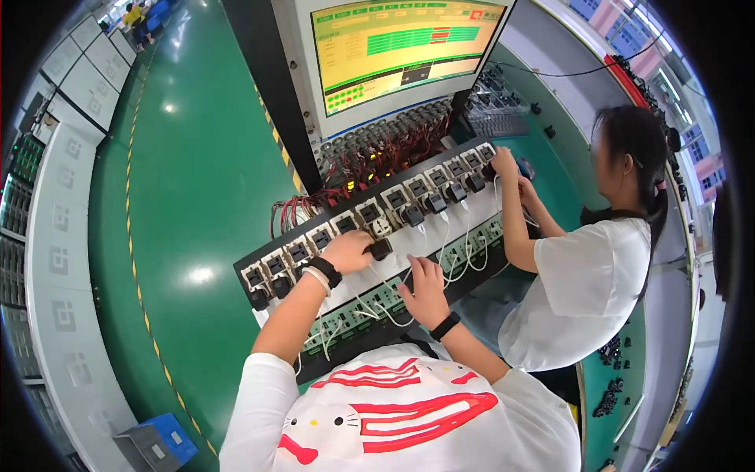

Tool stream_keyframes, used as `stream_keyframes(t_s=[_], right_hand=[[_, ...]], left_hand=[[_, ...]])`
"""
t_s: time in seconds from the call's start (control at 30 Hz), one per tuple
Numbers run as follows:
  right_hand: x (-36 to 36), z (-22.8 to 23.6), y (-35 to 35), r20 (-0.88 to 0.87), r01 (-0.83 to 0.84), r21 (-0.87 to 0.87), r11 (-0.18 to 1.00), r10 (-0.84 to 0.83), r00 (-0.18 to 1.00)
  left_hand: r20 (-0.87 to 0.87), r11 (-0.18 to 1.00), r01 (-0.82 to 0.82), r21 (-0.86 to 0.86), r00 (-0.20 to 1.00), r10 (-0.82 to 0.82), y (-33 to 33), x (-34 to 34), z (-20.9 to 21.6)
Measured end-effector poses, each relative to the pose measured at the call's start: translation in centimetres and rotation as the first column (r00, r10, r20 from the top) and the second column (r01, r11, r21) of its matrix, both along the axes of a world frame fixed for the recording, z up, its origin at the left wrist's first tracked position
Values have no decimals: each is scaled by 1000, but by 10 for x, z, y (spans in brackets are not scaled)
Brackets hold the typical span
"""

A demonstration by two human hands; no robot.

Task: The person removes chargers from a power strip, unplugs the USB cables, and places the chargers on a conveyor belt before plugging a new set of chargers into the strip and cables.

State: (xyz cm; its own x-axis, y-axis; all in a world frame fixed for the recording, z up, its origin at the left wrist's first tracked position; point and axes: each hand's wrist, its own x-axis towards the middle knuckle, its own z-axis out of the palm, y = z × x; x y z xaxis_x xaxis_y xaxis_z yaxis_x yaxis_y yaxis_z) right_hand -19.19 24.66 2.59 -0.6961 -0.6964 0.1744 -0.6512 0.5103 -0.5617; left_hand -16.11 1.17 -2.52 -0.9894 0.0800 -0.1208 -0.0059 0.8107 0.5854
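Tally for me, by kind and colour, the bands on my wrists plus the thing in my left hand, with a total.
Black wristbands: 2
Pale wristband: 1
Black plug adapter in left hand: 1
Total: 4

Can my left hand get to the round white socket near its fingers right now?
Probably yes: the left hand is close by, apparently holding a black power adapter, and nothing looks plugged into the white socket.
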Motion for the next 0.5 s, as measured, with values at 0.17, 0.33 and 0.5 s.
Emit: stream_keyframes(t_s=[0.17,0.33,0.5], right_hand=[[-5,-18,-26,302,-128,-80,989,146,942],[-3,-46,-58,451,-161,5,987,141,882],[-1,-23,-60,643,-190,-149,970,241,726]], left_hand=[[-358,977,-49,-205,933,-28,16,13,-8],[-243,935,-25,-355,968,-67,22,14,17],[-265,931,-10,-364,960,-93,23,40,90]])
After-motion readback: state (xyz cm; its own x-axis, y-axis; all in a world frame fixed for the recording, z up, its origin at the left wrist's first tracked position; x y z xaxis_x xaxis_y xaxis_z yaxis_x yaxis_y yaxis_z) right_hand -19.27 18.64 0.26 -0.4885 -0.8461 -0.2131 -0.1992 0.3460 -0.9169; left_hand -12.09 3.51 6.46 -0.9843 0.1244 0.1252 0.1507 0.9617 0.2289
